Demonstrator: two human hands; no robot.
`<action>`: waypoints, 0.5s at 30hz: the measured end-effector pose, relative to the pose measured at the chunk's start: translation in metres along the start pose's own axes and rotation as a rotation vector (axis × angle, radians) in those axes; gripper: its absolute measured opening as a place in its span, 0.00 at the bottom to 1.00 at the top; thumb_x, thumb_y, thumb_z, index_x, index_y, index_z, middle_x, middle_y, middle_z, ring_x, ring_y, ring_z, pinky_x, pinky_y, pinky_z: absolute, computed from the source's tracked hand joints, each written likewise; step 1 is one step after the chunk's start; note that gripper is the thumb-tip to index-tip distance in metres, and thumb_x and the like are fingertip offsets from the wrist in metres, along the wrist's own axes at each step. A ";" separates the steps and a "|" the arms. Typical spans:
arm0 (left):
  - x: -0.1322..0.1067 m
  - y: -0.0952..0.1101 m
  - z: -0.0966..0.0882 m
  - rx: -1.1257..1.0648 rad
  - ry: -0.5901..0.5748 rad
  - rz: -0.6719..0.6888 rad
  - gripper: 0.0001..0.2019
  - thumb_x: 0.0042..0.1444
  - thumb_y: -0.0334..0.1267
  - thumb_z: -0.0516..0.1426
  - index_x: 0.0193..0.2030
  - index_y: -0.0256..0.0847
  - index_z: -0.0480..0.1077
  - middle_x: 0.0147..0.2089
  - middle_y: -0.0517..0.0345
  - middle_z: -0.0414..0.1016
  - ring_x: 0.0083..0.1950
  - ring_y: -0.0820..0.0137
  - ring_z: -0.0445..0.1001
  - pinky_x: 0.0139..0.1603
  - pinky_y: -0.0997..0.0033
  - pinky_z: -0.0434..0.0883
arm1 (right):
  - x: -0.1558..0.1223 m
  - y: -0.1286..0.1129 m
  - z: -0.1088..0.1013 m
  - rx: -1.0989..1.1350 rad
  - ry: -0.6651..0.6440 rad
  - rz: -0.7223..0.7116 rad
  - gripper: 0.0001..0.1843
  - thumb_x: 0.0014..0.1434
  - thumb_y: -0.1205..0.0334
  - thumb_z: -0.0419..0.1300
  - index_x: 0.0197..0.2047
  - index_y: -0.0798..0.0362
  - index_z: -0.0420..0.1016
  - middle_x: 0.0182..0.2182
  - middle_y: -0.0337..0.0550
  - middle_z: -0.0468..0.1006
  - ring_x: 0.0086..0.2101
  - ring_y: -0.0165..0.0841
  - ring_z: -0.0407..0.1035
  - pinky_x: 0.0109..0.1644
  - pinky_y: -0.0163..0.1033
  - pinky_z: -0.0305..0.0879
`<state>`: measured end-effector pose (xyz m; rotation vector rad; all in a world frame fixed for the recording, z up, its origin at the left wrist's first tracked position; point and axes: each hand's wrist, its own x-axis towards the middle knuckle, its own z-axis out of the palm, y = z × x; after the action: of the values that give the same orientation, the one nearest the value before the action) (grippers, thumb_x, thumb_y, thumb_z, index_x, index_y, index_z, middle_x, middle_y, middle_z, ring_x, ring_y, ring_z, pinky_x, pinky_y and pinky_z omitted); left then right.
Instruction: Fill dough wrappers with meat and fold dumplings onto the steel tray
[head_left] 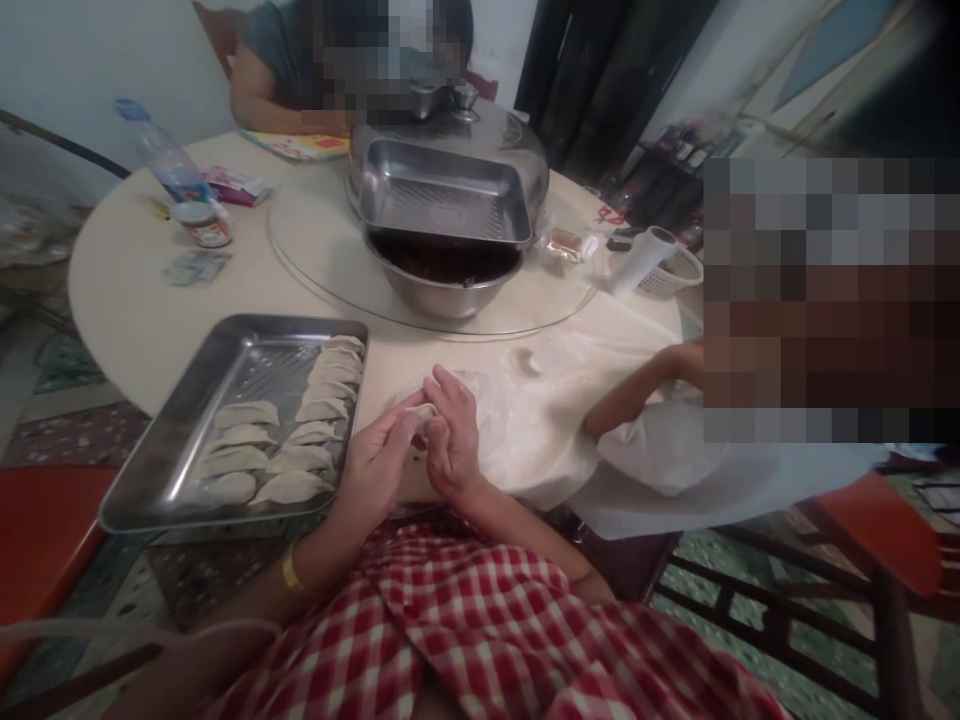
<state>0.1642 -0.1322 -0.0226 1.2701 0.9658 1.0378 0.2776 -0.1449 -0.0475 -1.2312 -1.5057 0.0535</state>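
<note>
My left hand (379, 455) and my right hand (450, 430) meet at the near edge of the round table (135, 300). Both pinch one pale dumpling (424, 415) between their fingertips. My left wrist wears a yellow band. Just left of my hands lies a metal tray (142, 470) holding several folded dumplings (300, 430) in rows. A sheet of white plastic (525, 420) lies under and right of my hands.
A steel bowl of dark filling (442, 270) sits on the glass turntable, with a metal tray (442, 195) resting on it and a lid behind. A bottle (169, 160) and jar (201, 224) stand far left. A second person's arm (637, 385) rests at right; another person sits across. Red chairs flank me.
</note>
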 end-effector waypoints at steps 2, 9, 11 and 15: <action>-0.001 0.000 0.000 -0.056 0.010 -0.049 0.24 0.59 0.51 0.57 0.57 0.40 0.73 0.57 0.48 0.76 0.51 0.63 0.76 0.53 0.65 0.72 | -0.001 0.001 0.002 -0.016 -0.013 0.003 0.24 0.69 0.56 0.40 0.64 0.48 0.62 0.62 0.53 0.68 0.64 0.37 0.60 0.66 0.54 0.56; -0.002 0.012 0.004 -0.270 0.030 -0.175 0.25 0.50 0.50 0.65 0.52 0.37 0.76 0.44 0.52 0.82 0.45 0.66 0.78 0.49 0.69 0.73 | 0.001 -0.002 0.000 0.005 -0.002 -0.089 0.26 0.69 0.56 0.42 0.68 0.48 0.56 0.64 0.52 0.65 0.64 0.38 0.59 0.65 0.52 0.58; -0.001 0.013 0.004 -0.270 0.057 -0.179 0.23 0.47 0.49 0.66 0.46 0.36 0.78 0.38 0.54 0.82 0.39 0.67 0.77 0.44 0.70 0.74 | 0.001 -0.003 0.000 0.040 0.015 -0.127 0.26 0.69 0.57 0.45 0.69 0.47 0.55 0.64 0.52 0.65 0.64 0.37 0.60 0.64 0.50 0.59; 0.002 0.008 0.003 -0.255 0.079 -0.141 0.15 0.47 0.45 0.65 0.39 0.37 0.80 0.36 0.54 0.81 0.39 0.66 0.77 0.44 0.69 0.73 | 0.000 -0.003 0.004 0.048 0.035 -0.128 0.25 0.70 0.60 0.44 0.69 0.42 0.54 0.63 0.48 0.67 0.62 0.35 0.62 0.64 0.49 0.60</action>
<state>0.1671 -0.1308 -0.0147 0.9441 0.9357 1.0697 0.2728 -0.1444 -0.0473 -1.0903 -1.5413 -0.0169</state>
